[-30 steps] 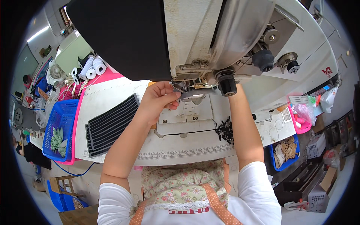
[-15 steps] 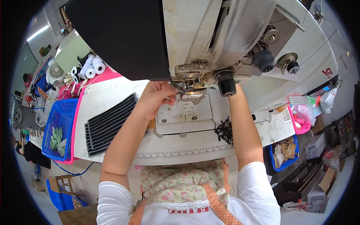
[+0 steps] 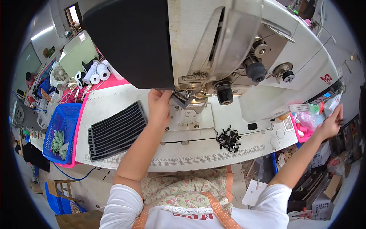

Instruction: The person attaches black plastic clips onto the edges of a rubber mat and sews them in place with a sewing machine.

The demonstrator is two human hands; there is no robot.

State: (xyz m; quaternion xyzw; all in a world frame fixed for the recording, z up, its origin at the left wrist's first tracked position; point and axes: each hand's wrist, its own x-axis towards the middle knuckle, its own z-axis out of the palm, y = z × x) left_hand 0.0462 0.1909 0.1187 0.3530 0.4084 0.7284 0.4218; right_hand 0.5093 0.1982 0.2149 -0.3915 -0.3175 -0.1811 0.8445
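Observation:
The industrial sewing machine [image 3: 213, 45] fills the upper middle, its head over the white bed. My left hand [image 3: 159, 105] is closed at the needle area, fingertips pressed together under the black cover [image 3: 129, 45]. They are beside a dark metal flap [image 3: 180, 100]; what they hold, if anything, is hidden. My right hand [image 3: 331, 125] is stretched far to the right, past the table edge, near the machine's small screen [image 3: 325, 95]. Its fingers are partly curled and too blurred to read. Black striped strips [image 3: 116, 131] lie flat left of my left forearm.
A pile of small black pieces [image 3: 229, 140] lies right of the needle plate. On the left are a blue basket [image 3: 63, 114] with pale green pieces and white thread spools [image 3: 97, 72]. A pink tray [image 3: 299, 133] with bags stands at the right edge.
My right hand has left the needle area and swung far right. My left hand stays by the needle area. The black pile shows fully now, and the view has shifted slightly.

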